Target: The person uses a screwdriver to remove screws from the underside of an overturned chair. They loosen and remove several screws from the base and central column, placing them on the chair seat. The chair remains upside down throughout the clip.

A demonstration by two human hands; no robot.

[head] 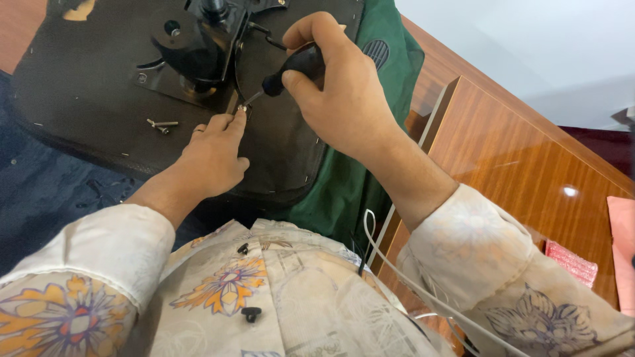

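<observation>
An upturned chair seat [86, 86] with a dark underside lies in front of me, with a black metal mounting plate and column [192, 53] bolted to it. My right hand [337, 92] grips a black-handled screwdriver [297, 66], its tip pointing down-left at a small screw [242, 108] by the plate's edge. My left hand [215, 155] pinches that screw with fingertips and steadies it. Two loose screws [162, 125] lie on the seat's underside to the left.
A green cloth [370, 165] hangs beside the seat on the right. A glossy wooden table [529, 158] stands at the right, with a pink bubble-wrap piece [572, 262] and a pink sheet [623, 244] on it. A white cable [397, 264] crosses my lap.
</observation>
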